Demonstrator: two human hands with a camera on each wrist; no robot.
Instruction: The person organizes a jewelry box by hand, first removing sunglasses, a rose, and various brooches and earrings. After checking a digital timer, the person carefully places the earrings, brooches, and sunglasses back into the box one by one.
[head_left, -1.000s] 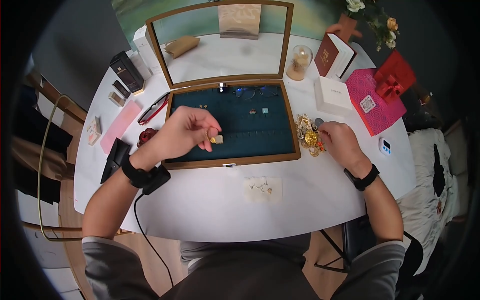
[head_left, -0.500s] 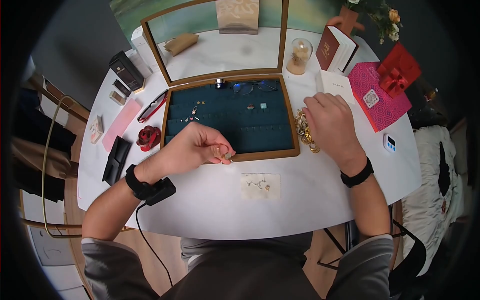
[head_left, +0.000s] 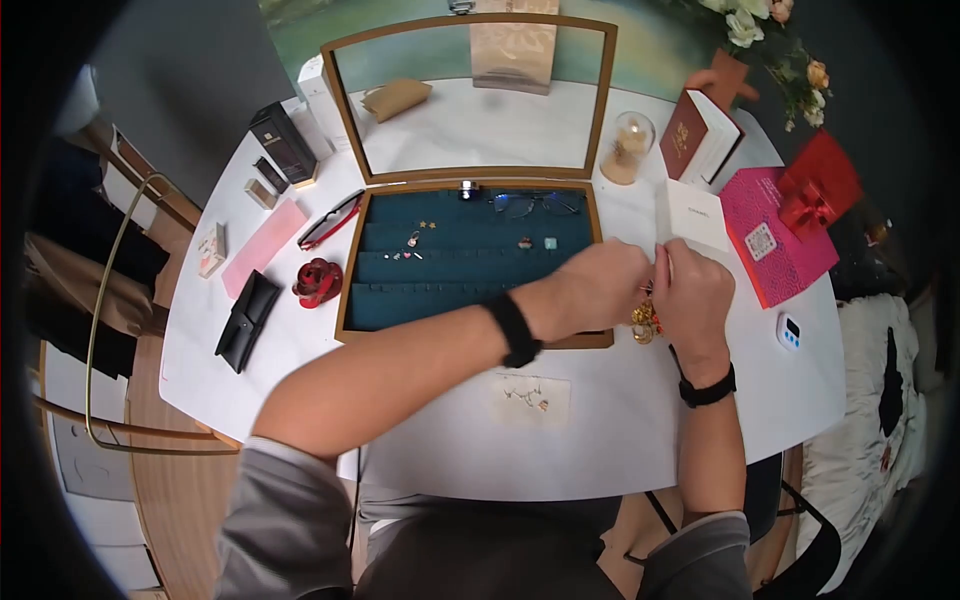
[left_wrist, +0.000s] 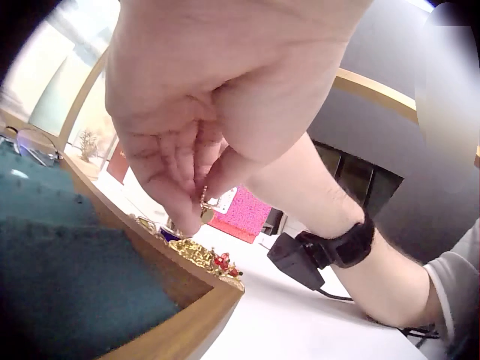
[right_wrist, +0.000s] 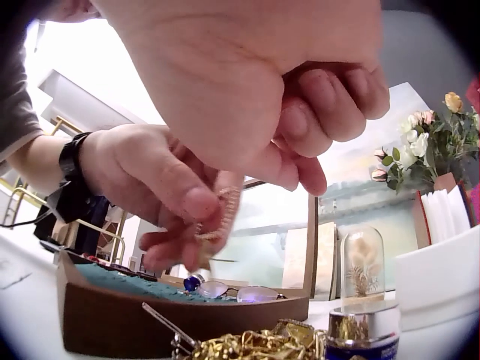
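Observation:
My left hand (head_left: pixel 600 285) reaches across the right edge of the wooden jewelry case (head_left: pixel 360 240). It pinches a thin gold chain (right_wrist: pixel 223 214) between thumb and fingers; a small round pendant (left_wrist: pixel 208 215) hangs below in the left wrist view. Close beside it, my right hand (head_left: pixel 697 300) has its fingers curled, and I cannot tell whether they grip anything. Under both hands lies a heap of gold jewelry (head_left: pixel 645 322) with red bits, partly hidden. The case's glass lid stands raised, and earrings and eyeglasses (head_left: pixel 535 204) lie on its dark green lining.
A white card with small jewelry pieces (head_left: pixel 530 398) lies in front of the case. A jar with a silver lid (right_wrist: pixel 365 330) stands by the heap. A white box (head_left: pixel 693 215) and a pink box (head_left: pixel 775 240) sit at the right; a glass dome (head_left: pixel 628 150) stands behind.
My left hand has swung right from over the case's front to the heap of jewelry. The right hand rose over the heap, then came down beside the left. The view has shifted slightly.

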